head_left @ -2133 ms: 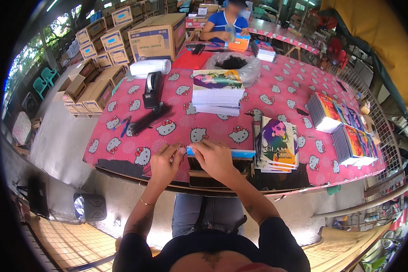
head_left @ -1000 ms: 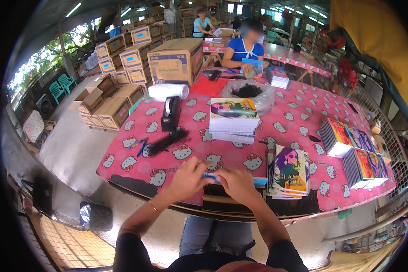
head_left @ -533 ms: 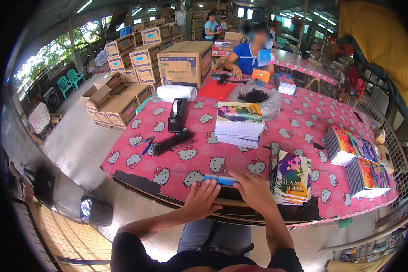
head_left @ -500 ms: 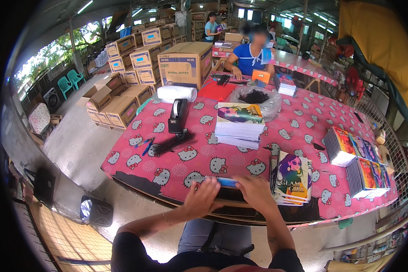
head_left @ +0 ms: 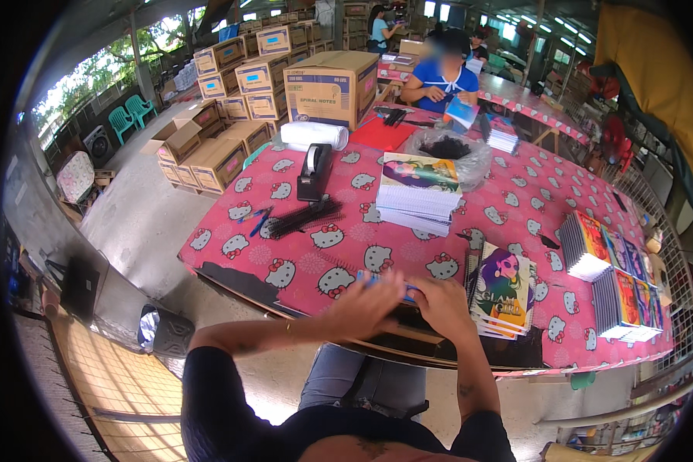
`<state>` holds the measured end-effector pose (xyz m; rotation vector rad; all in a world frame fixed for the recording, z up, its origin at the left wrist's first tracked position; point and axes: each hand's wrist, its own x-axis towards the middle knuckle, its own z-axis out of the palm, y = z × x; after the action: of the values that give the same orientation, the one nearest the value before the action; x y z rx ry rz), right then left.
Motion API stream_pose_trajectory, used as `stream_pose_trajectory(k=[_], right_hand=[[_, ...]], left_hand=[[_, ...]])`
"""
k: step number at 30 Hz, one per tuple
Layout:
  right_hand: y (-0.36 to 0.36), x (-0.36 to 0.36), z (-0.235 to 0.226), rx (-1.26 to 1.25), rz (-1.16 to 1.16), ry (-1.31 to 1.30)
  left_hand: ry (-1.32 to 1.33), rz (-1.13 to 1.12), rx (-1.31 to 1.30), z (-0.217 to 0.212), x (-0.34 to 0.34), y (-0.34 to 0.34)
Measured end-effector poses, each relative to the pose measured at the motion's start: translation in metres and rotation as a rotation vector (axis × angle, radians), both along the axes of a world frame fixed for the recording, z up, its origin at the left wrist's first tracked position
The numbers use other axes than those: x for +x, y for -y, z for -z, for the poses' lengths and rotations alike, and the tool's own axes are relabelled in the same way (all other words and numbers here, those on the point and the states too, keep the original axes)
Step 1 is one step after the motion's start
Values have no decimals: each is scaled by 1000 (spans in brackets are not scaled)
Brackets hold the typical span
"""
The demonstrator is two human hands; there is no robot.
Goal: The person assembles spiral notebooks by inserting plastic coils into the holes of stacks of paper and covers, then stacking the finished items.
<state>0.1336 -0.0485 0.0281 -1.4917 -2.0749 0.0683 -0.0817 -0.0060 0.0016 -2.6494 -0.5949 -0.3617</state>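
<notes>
Both hands met at the near edge of the table [head_left: 300, 266], which carried a pink patterned cloth. The left hand [head_left: 366, 304] and the right hand [head_left: 443, 306] were closed together over a small blue item [head_left: 389, 283]; only a thin blue strip showed between the fingers, so its kind could not be told. At 3 o'clock from the hands lay a stack of notebooks with an illustrated cover [head_left: 504, 292], just beside the right hand. Further toward 3 o'clock, fanned stacks of colourful booklets [head_left: 612, 277] stood near the table's right edge. At 12 o'clock sat a taller notebook pile with a green and purple cover [head_left: 417, 192], and beyond it a clear plastic bag of dark contents [head_left: 446, 150]. At 11 o'clock stood a black tape dispenser [head_left: 314, 171], a bundle of black combs or bindings [head_left: 304, 218] and a white roll [head_left: 313, 135]. A large brown carton with a blue panel [head_left: 331, 86] stood behind; similar cartons [head_left: 231, 69] were stacked at 10 o'clock. A seated person in blue [head_left: 441, 77] worked at the far end, partly hidden by the bag.
</notes>
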Motion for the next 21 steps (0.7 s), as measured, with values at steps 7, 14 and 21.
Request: stream_pose_trajectory(k=[7,14,21], right_hand=[[0,5,2,-61,67,-23],[36,49,21,63,-22,-653],[18,27,80,27,0,-1159]], left_hand=[[77,188,-29,0,5,7],[11,47,187,4,24,-11],[23,-12,159,-21,43,-21]])
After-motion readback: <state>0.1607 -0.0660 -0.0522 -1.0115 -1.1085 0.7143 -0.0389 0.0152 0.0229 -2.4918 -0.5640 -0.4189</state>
